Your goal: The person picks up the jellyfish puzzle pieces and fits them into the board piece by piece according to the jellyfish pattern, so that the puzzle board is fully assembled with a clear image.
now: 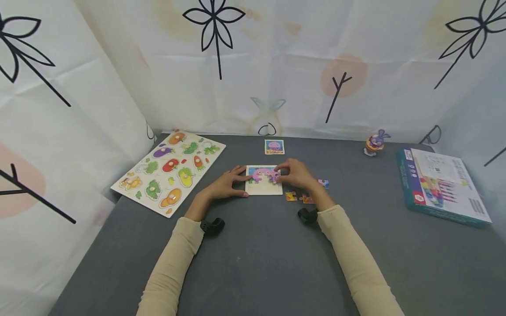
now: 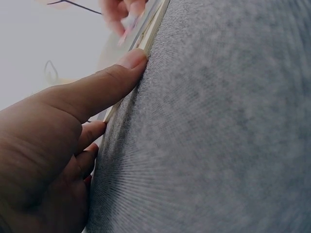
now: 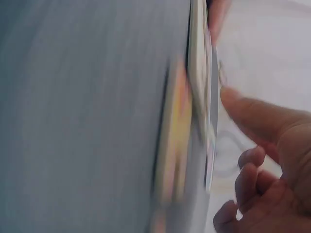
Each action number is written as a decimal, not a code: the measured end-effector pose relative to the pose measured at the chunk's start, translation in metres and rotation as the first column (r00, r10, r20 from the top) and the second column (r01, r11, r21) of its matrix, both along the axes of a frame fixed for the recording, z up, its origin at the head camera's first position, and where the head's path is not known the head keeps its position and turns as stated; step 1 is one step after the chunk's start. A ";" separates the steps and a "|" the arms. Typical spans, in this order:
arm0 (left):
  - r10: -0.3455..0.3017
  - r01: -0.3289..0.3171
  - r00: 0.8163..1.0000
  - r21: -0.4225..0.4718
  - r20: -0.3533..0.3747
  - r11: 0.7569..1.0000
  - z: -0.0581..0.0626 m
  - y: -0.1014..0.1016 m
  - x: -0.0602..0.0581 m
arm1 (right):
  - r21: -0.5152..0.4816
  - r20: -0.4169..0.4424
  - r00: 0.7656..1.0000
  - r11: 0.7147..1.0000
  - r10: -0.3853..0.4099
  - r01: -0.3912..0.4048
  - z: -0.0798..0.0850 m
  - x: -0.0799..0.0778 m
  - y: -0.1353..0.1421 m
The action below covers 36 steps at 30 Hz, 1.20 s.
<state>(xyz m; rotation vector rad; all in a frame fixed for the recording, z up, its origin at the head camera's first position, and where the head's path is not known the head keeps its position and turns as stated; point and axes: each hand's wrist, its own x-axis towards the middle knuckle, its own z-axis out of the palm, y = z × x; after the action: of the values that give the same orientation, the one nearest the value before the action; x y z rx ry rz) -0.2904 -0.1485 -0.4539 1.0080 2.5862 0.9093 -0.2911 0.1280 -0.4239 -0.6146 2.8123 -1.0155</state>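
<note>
A small jigsaw board (image 1: 264, 189) lies on the grey table, its upper part filled with a pink picture and its lower part bare. My left hand (image 1: 224, 184) rests at the board's left side, fingers extended and thumb tip on the edge, as the left wrist view shows. Over the board's right side, my right hand (image 1: 297, 174) pinches a pinkish puzzle piece (image 1: 273, 178) between thumb and index finger. Loose puzzle pieces (image 1: 291, 196) lie right of the board, partly covered by the right wrist; another, blue and pink piece (image 1: 323, 184) sits beyond it.
Behind the board lies a small picture card (image 1: 274, 147). A vegetable puzzle board (image 1: 160, 160) stretches across the left of the table. At the right are a boxed set (image 1: 446, 186) and a small purple-eared figurine (image 1: 375, 143). A white patterned cloth (image 1: 292, 87) hangs behind the table.
</note>
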 end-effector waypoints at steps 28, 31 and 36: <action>0.027 -0.026 1.000 -0.016 0.008 1.000 0.001 0.000 0.000 | 0.261 -0.030 0.999 0.965 0.036 -0.027 0.015 -0.006 -0.049; 0.017 -0.017 1.000 -0.010 0.000 1.000 -0.001 0.001 -0.001 | 0.306 -0.019 0.999 0.952 0.029 -0.022 0.018 -0.005 -0.048; 0.019 -0.019 1.000 -0.007 0.007 1.000 -0.001 0.000 -0.001 | 0.255 0.021 1.000 0.967 0.007 -0.012 0.010 -0.009 -0.045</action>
<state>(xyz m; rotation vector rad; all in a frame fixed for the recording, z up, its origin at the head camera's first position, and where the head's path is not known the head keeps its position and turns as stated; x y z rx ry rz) -0.2914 -0.1489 -0.4547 0.9782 2.5961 0.9063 -0.2998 0.0832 -0.4142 -0.5832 2.8523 -0.6369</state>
